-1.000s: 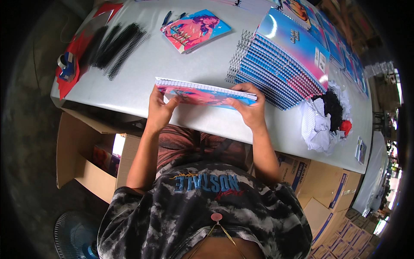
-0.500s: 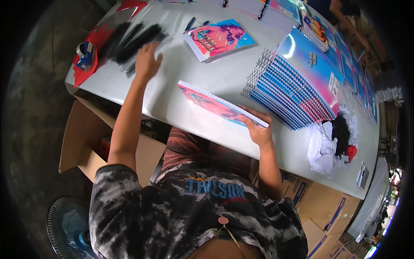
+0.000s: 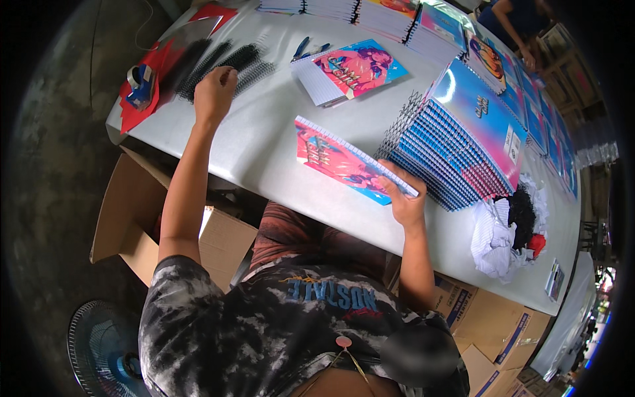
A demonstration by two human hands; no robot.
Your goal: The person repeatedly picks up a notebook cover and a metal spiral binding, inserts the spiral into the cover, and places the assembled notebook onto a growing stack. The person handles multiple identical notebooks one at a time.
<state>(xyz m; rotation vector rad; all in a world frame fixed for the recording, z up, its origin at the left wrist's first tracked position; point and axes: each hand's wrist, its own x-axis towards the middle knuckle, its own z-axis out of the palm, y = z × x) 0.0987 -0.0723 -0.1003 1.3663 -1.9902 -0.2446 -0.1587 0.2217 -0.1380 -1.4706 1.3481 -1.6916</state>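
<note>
My right hand (image 3: 405, 193) grips one end of an unbound notebook (image 3: 344, 162) with a pink and blue illustrated cover, held tilted on edge above the table's near side. A row of punched holes runs along its upper edge. My left hand (image 3: 215, 97) is over a pile of black spiral binding coils (image 3: 241, 66), its fingers curled together; what they pinch, if anything, is hidden. Beyond lies a small stack of similar notebooks (image 3: 354, 69), its top cover slightly askew. To the right rises a tall stack of spiral-bound notebooks (image 3: 473, 126) with blue-pink covers.
Blue-handled pliers (image 3: 303, 48) lie behind the small stack. A tape dispenser (image 3: 140, 86) rests on red sheets at the left. Crumpled paper and cloth (image 3: 496, 231) sit at right. More notebooks line the far edge. A co-worker's arm (image 3: 516, 30) shows at far right. An open carton (image 3: 132, 212) stands below.
My left hand has drawn back slightly toward me over the coils, its spread fingers now curled in. The notebook in my right hand has tipped, showing more of its cover.
</note>
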